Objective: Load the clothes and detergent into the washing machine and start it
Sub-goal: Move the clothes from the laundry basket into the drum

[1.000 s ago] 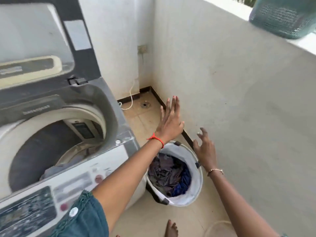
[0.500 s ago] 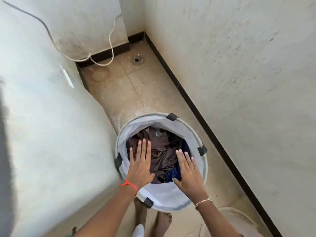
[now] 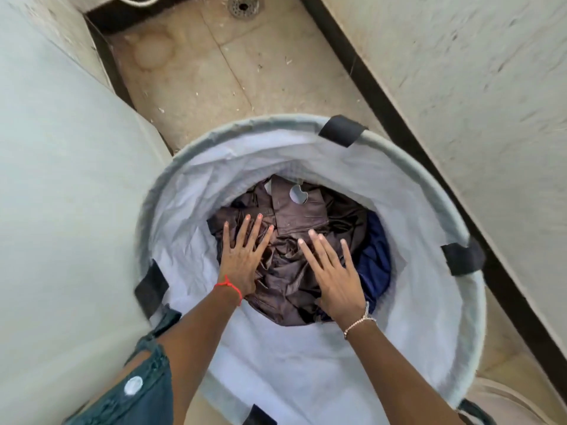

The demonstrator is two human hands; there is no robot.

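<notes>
While both arms reach down into the laundry basket, the left hand and right hand lie flat over the brown clothes, each grip spread and pinching nothing. A blue garment lies beside them. The basket stands on the floor, just beside the washing machine.

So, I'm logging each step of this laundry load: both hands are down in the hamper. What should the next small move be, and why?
Probably curl the fingers to gather the brown clothes. The left hand and the right hand are spread open, fingers straight, over the pile inside the hamper and grip nothing, so nothing can be lifted out until they close.
</notes>
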